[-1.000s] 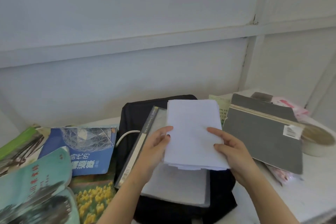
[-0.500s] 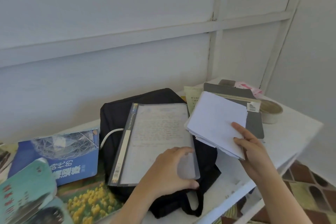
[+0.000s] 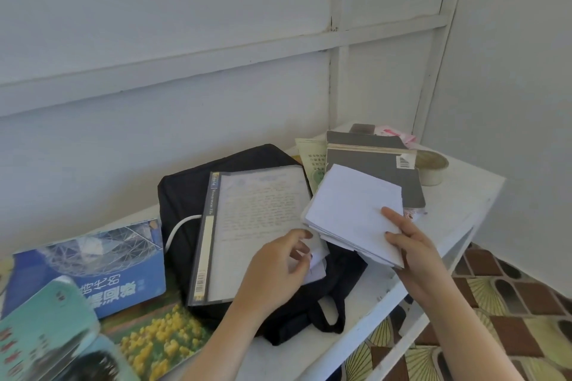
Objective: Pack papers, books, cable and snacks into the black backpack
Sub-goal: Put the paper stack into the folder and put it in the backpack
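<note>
The black backpack [image 3: 182,195] lies flat on the white table [image 3: 458,213]. A clear file folder [image 3: 253,219] with a handwritten sheet lies on top of it, and a white cable [image 3: 179,227] curls out from under the folder's left edge. My left hand [image 3: 278,269] pinches the folder's near right corner, fingers curled over it. My right hand [image 3: 414,254] grips a stack of white papers [image 3: 353,210] by its near right edge, holding it tilted just right of the folder, above the backpack's edge.
Grey notebooks [image 3: 374,170], a green leaflet [image 3: 312,161], a tape roll [image 3: 431,167] and a pink snack packet [image 3: 393,132] fill the table's far right corner. A blue book [image 3: 108,260], a teal book [image 3: 46,322] and a yellow-flower book [image 3: 161,340] lie at the left. The table's front edge is close.
My right hand has carried the paper stack off the folder to the right. My left hand let go of the stack and took the folder's near right corner.
</note>
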The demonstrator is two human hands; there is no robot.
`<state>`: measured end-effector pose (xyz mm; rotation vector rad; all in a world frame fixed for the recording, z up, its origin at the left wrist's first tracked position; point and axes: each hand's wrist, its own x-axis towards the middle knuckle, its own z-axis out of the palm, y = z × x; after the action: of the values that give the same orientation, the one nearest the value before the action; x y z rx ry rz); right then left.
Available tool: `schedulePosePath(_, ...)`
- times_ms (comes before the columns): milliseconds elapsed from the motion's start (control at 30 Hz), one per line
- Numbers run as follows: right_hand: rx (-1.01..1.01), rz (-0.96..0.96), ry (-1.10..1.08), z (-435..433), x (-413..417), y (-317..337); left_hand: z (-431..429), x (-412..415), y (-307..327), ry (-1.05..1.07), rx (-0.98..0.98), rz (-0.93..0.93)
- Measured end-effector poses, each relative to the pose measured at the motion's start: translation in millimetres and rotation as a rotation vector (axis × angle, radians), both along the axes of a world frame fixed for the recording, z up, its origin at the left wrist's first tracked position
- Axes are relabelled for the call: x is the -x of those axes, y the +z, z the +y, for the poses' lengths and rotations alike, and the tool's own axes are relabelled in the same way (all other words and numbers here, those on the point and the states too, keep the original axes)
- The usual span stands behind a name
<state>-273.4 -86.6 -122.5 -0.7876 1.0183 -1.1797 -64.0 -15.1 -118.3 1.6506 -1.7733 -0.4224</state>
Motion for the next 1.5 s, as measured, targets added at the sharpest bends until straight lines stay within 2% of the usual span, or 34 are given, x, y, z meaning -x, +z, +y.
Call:
schedulePosePath(133,-0.009,0.002,-0.017,9,-1,1,0,-2,9,0.037,0.068,0.100)
schedulePosePath(333,0.007,-0.008,-0.005,16,-5,8,3,-21,32,0.157,0.080,0.408)
schedulePosePath(467,0.014,-0.023,0.007,17,-11,13,11,-34,47,0.211,0.117,0.521)
schedulePosePath(633,0.053,-0.032,0.055,19,-23,22,24,-64,57,0.375,0.375,0.440)
schedulePosePath(767,0.069,0.004,0.120,22,-37,26,43,-110,66,0.526,0.505,0.201)
schedulePosePath(833,0.071,0.021,0.152,24,-46,27,53,-135,68,0.622,0.484,0.126)
schedulePosePath(1000,0.073,0.021,0.258,28,-69,24,83,-179,65,0.846,0.371,0.097)
schedulePosePath(1167,0.092,0.028,0.337,31,-94,21,112,-208,44,0.955,0.288,0.015)
schedulePosePath(1500,0.114,0.135,0.439,32,-136,21,139,-228,18,1.141,0.043,0.013)
